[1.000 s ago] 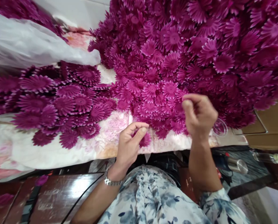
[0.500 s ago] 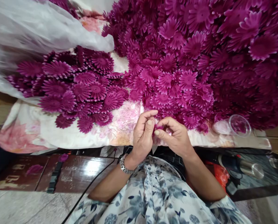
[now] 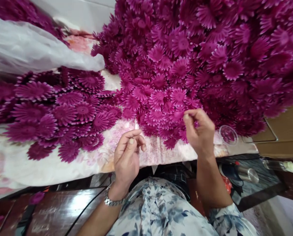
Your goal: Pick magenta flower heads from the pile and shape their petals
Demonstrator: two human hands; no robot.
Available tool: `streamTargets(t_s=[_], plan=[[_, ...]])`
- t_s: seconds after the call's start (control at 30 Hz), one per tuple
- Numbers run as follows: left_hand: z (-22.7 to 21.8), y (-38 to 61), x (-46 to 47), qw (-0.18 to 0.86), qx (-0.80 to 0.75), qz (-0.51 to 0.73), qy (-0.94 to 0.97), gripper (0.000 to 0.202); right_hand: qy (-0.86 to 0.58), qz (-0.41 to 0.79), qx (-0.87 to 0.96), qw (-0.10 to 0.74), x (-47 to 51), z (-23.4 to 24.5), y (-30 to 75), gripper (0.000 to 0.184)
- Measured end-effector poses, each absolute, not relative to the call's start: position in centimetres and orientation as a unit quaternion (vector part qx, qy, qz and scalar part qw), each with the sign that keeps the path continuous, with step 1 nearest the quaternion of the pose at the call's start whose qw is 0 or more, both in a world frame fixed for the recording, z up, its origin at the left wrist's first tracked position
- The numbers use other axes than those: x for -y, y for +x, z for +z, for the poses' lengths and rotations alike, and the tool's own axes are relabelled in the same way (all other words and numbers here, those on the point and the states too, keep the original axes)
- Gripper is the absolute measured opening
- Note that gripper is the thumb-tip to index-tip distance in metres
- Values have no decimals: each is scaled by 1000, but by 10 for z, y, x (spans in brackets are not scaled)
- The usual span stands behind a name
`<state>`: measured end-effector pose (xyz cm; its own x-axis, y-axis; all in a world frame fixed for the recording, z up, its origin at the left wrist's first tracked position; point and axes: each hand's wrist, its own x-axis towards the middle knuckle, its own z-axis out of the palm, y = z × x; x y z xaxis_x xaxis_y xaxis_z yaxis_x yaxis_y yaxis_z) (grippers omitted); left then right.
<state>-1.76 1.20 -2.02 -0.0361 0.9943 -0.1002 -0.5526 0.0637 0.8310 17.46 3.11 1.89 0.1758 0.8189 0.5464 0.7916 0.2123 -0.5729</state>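
Observation:
My left hand (image 3: 128,157) is above the front of the cloth, its fingers curled and the thumb pressed against them. Whatever it may hold is too small or hidden to name. My right hand (image 3: 200,132) is raised over the near edge of the large heap of magenta artificial flower heads (image 3: 158,98). Its thumb and fingertips are pinched together, and I cannot make out what is between them. Left of my hands lies a smaller spread of flat, scalloped magenta flower heads (image 3: 65,113).
A flowered cloth (image 3: 87,168) covers the table. A clear plastic cup (image 3: 228,135) lies tipped by the heap's right edge. A whitish plastic sheet (image 3: 43,49) covers the back left. Cardboard (image 3: 286,127) stands at right, and a metal flask (image 3: 247,173) lies lower right.
My hands were close together around a small magenta piece and are now apart. The right hand has moved right and up to the heap. The view has shifted somewhat.

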Motion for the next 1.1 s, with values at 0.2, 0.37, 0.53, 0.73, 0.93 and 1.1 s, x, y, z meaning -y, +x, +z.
streamTargets(t_s=[0.2, 0.37, 0.53, 0.73, 0.93, 1.1], plan=[[-25, -20, -12, 632, -391, 597, 303, 19, -691, -236, 596, 335, -50, 18, 204, 46], [-26, -26, -12, 620, -410, 601, 293, 21, -643, -209, 698, 238, -49, -5, 198, 25], [-25, -32, -13, 616, -414, 601, 295, 19, -663, -208, 687, 214, -60, -9, 210, 22], [-24, -53, -16, 576, -419, 639, 290, 17, -581, -237, 724, 287, -42, 18, 191, 14], [-28, -85, -19, 499, -454, 670, 310, 13, -491, -176, 787, 328, -49, 28, 130, 6], [-28, -99, -18, 497, -436, 683, 310, 13, -393, 63, 884, 246, -86, 16, 49, 17]])
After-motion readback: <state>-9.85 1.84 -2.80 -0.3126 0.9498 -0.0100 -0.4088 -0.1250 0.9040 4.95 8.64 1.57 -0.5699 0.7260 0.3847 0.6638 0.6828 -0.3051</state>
